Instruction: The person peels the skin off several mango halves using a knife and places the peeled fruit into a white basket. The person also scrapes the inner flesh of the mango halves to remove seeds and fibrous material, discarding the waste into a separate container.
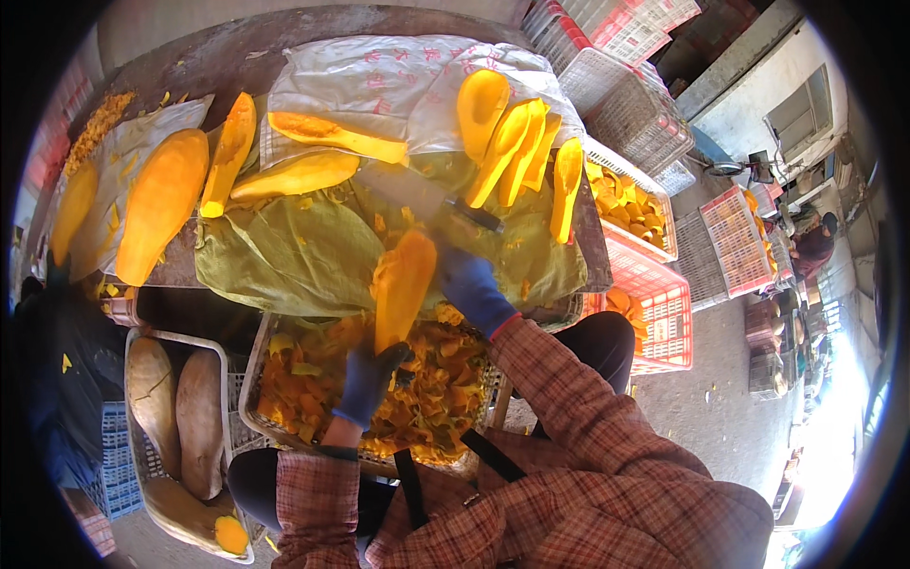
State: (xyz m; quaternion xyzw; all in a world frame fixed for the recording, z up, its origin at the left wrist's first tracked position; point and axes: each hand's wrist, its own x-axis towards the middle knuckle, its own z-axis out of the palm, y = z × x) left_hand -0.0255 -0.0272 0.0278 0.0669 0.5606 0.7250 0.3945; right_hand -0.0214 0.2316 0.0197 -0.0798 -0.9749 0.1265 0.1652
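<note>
My left hand (370, 380), in a blue work glove, grips the narrow lower end of a peeled orange squash piece (407, 284) held upright over a crate of peelings (284, 437). My right hand (469, 284), gloved too, is beside the top of that piece; its fingers are blurred, so what it holds cannot be told. Just above it a large knife with a dark handle (475, 215) and a blurred blade lies over the olive woven sack (284, 249). Peeled squash halves (503, 153) lean together at the upper right, and more peeled pieces (295, 174) lie at the upper left.
Unpeeled squash (199, 419) fill a white crate (227, 398) at lower left. Crates of cut orange pieces, one white (672, 235) and one red (679, 313), stand to the right. A co-worker (64, 370) in dark clothes is at the left edge, a gloved hand by another squash.
</note>
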